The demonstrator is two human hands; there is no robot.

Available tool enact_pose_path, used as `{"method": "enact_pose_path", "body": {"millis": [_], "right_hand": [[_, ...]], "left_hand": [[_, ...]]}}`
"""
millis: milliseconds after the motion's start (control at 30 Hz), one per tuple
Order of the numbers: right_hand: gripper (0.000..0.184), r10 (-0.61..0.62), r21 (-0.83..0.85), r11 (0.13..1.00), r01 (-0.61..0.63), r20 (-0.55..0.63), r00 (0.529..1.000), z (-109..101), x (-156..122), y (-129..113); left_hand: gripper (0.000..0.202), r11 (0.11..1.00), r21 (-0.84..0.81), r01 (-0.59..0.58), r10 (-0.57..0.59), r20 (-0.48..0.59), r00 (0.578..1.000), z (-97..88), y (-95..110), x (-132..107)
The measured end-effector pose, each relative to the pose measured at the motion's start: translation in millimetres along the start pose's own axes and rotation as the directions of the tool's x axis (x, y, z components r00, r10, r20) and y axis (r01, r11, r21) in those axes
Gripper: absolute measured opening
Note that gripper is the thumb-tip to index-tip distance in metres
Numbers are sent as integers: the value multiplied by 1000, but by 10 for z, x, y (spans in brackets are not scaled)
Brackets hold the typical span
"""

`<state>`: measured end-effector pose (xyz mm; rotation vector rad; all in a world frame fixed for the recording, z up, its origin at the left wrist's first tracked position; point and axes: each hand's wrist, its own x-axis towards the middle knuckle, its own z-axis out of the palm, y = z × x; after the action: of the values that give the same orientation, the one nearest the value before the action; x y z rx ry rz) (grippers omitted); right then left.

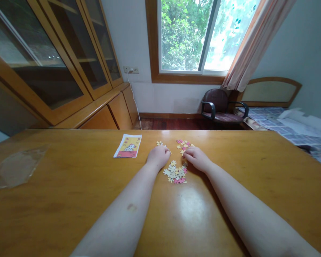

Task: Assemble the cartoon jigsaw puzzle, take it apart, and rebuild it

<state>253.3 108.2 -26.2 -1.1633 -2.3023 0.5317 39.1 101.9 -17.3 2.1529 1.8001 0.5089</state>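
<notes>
Both my arms reach forward over a wooden table (230,200). My left hand (158,156) rests knuckles-up with its fingers curled under, next to a few loose puzzle pieces (160,144). My right hand (196,157) lies with fingers bent down, fingertips touching pieces at the edge of a pink and cream cluster (184,144). A heap of small jigsaw pieces (175,174) lies between the two wrists. What the curled fingers hold, if anything, is hidden. A picture card (127,145) showing a cartoon animal lies left of my left hand.
A clear plastic bag (14,167) lies flat at the table's left edge. Beyond the table stand a wooden glass-door cabinet (69,71), a dark armchair (220,107) under the window, and a bed (291,125) at the right.
</notes>
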Motion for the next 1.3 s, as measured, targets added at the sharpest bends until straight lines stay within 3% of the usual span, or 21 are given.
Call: {"method": "enact_pose_path", "body": {"millis": [67, 167, 300, 367, 500, 667, 767, 867, 967, 1167, 1233, 1300], "right_hand": [[18, 43, 13, 999, -43, 44, 998, -17, -9, 25], [18, 104, 45, 993, -111, 126, 986, -32, -25, 59], [19, 56, 107, 991, -83, 234, 971, -53, -35, 94], [20, 23, 130, 990, -56, 246, 969, -61, -30, 109], [17, 16, 182, 981, -67, 272, 962, -51, -15, 119], [21, 125, 330, 913, -241, 336, 934, -13, -17, 79], [17, 169, 368, 893, -260, 261, 950, 4, -15, 58], [7, 154, 269, 950, -158, 36, 987, 28, 0, 55], [3, 60, 136, 989, -55, -36, 998, 71, 16, 64], [9, -101, -23, 994, 102, 43, 994, 140, 20, 48], [11, -116, -31, 993, 118, 36, 993, 142, 15, 29], [13, -97, -42, 994, 97, -4, 995, 138, 11, 11]], "left_hand": [[30, 998, 5, 69, -68, -31, 997, -2, -16, 10], [29, 997, -35, 73, -75, -69, 995, 1, -35, 19], [27, 972, -226, 68, -109, -172, 979, 1, -75, 32], [27, 924, -376, 70, -184, -275, 944, -11, -103, 40], [29, 799, -596, 82, -389, -407, 826, -52, -146, 48], [28, 720, -692, 48, -498, -467, 730, -79, -147, 37], [28, 707, -707, 22, -520, -499, 693, -80, -144, 22], [29, 693, -720, 46, -552, -488, 676, -72, -152, 20], [34, 679, -726, 111, -591, -450, 670, -51, -170, 33], [40, 700, -707, 97, -556, -454, 696, -29, -196, 55], [40, 728, -679, 97, -508, -439, 741, -34, -179, 53], [36, 796, -602, 66, -370, -399, 839, -32, -141, 44]]}}
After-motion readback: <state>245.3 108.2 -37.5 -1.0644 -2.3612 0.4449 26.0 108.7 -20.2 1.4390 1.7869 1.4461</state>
